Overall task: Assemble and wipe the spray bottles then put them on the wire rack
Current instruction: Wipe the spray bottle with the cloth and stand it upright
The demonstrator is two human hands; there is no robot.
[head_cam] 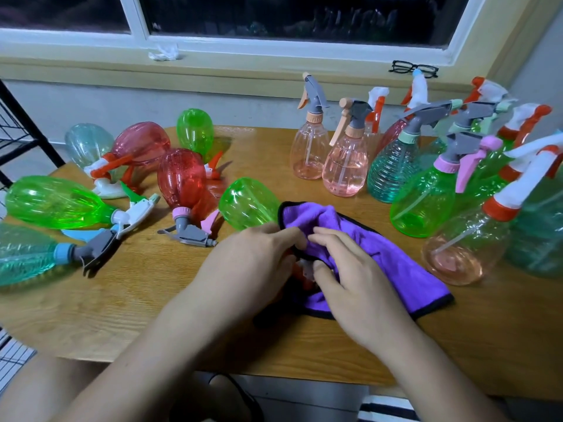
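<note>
Bottles crowd a wooden surface (146, 300) under a window. At the middle a green bottle (248, 205) lies on its side, base pointing away from the person, its neck end hidden under both hands. The left hand (256, 266) covers that neck, its grip curled round it, the fingertips touching the black hem of a purple cloth (393, 266). The right hand (353, 287) lies on the cloth, its grip bunched on a fold, the thumb just beside a bit of white and orange sprayer (304, 271) that shows between the two hands. The rest of the cloth spreads flat to the right. Left of the hands more bottles lie on their sides with sprayers fitted, among them a red bottle (181, 178) with a pink collar and a teal bottle (24, 254) at the near left edge. On the right a cluster stands upright: two pink bottles (309, 150) at its left side, a ribbed bottle (393, 169) beside them, and a clear bottle (466, 248) nearest the cloth's right edge, seen leaning. A black rack (18, 129) shows at the far left, beyond the surface. Glasses (414, 69) and a crumpled tissue (164, 52) rest on the sill (274, 60).
</note>
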